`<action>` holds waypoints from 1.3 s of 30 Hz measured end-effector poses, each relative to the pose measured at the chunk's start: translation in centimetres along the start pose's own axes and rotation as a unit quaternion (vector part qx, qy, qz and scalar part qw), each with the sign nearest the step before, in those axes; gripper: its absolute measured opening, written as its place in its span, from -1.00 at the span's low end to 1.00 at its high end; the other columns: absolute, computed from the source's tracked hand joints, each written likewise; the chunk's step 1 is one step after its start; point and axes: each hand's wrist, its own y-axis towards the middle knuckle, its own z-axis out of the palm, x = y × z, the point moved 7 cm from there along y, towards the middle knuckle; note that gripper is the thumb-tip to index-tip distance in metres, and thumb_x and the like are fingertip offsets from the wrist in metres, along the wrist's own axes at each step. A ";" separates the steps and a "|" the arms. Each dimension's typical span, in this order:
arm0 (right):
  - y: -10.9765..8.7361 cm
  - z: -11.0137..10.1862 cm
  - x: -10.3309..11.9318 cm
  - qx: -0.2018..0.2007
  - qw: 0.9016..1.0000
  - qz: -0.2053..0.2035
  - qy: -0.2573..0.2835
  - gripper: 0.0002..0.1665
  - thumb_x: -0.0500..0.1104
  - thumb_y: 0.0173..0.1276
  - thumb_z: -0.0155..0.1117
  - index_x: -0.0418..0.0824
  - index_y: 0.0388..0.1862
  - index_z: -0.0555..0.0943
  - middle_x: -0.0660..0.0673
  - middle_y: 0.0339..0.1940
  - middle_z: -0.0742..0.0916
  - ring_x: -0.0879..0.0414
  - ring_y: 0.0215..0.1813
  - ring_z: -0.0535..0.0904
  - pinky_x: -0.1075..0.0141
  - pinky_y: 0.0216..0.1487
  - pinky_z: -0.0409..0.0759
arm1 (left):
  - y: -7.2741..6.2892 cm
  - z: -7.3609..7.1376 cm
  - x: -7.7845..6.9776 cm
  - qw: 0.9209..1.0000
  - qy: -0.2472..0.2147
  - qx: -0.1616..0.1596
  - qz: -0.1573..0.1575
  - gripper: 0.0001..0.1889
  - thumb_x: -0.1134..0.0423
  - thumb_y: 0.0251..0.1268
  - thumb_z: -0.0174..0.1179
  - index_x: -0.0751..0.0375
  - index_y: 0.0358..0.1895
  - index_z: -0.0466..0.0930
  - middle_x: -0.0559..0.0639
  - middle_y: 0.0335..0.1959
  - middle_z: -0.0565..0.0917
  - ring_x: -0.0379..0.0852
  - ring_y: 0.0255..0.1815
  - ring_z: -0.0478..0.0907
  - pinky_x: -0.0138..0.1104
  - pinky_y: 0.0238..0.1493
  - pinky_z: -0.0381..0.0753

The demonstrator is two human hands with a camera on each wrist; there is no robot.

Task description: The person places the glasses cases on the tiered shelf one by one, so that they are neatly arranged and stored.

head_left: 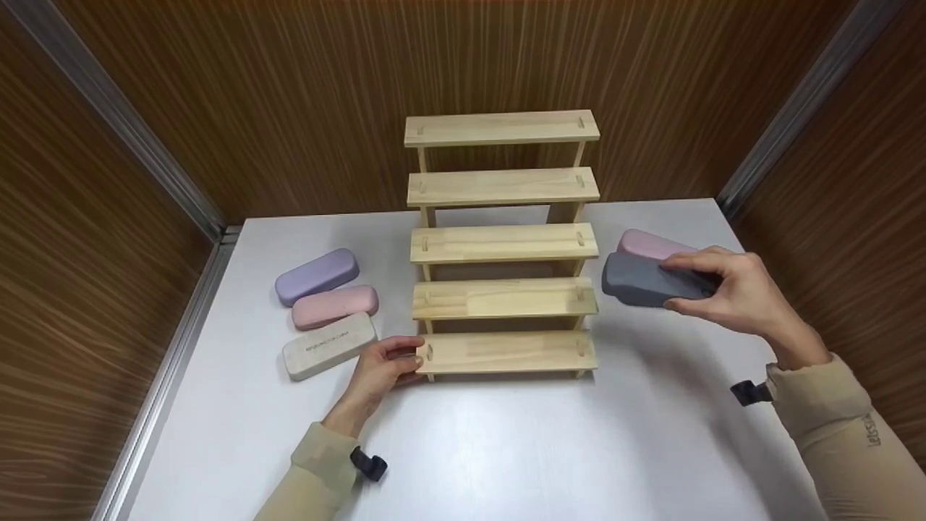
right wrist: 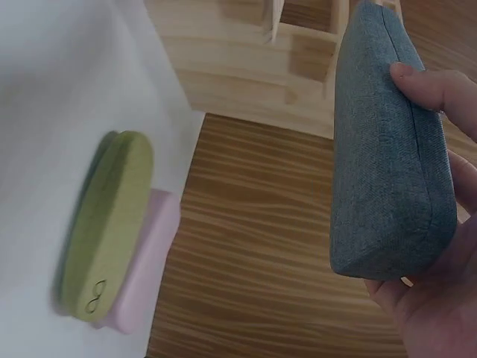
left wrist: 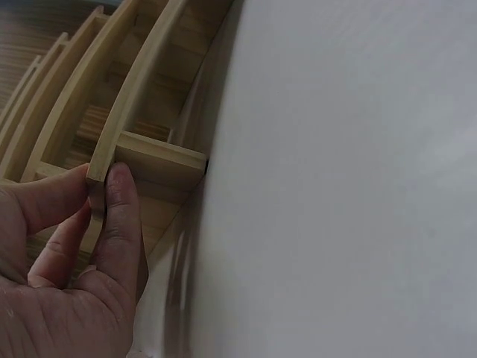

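A stepped wooden rack stands on a white table, its shelves rising toward the back. My left hand pinches the left end of the lowest shelf, thumb and finger on either face of the board in the left wrist view. On the other side, my right hand grips a grey-blue, fabric-covered glasses case by one long side, raised above the table beside the rack. Below it lie a pink case and a green case marked with a glasses outline; the green one is hidden in the head view.
Left of the rack, a purple case, another pink case and a pale grey case with lettering lie close together. Wood-grain panels enclose the table at the back and both sides.
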 end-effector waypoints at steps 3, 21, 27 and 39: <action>0.8 0.1 0.7 0.008 1.000 -0.005 0.002 -0.29 -0.39 -0.13 0.89 -0.05 0.09 0.93 -0.20 -0.03 0.94 0.55 0.01 0.59 0.74 0.01 0.41 | 0.0 0.0 0.0 1.000 0.004 0.002 -0.002 -0.57 0.55 0.40 0.37 0.53 0.31 0.70 0.14 0.07 0.82 -0.17 -0.06 0.76 -0.36 -0.04 0.91; 5.9 1.8 4.7 0.049 0.995 -0.090 0.013 -0.37 -0.28 -0.09 0.82 -0.10 0.08 0.93 -0.20 0.04 0.94 0.52 0.01 0.64 0.69 -0.08 0.47 | 0.1 0.1 0.1 1.000 0.009 0.010 -0.001 -0.58 0.54 0.41 0.38 0.52 0.30 0.70 0.12 0.06 0.81 -0.18 -0.06 0.76 -0.35 -0.01 0.91; 7.2 2.8 5.9 0.069 0.993 -0.098 0.019 -0.36 -0.29 -0.07 0.76 -0.07 0.11 0.92 -0.16 0.06 0.94 0.43 0.00 0.64 0.65 -0.10 0.47 | 0.1 0.0 -0.1 1.000 0.016 0.014 0.001 -0.59 0.54 0.41 0.38 0.52 0.30 0.70 0.18 0.09 0.83 -0.17 -0.04 0.77 -0.35 -0.01 0.90; 10.0 3.9 8.0 0.082 0.990 -0.106 0.035 -0.35 -0.28 -0.01 0.79 -0.03 0.15 0.91 -0.12 0.10 0.94 0.34 0.01 0.65 0.61 -0.08 0.47 | 0.1 -0.1 -0.1 1.000 0.016 0.015 -0.004 -0.59 0.54 0.41 0.39 0.52 0.30 0.69 0.11 -0.02 0.83 -0.18 -0.11 0.77 -0.35 -0.09 0.90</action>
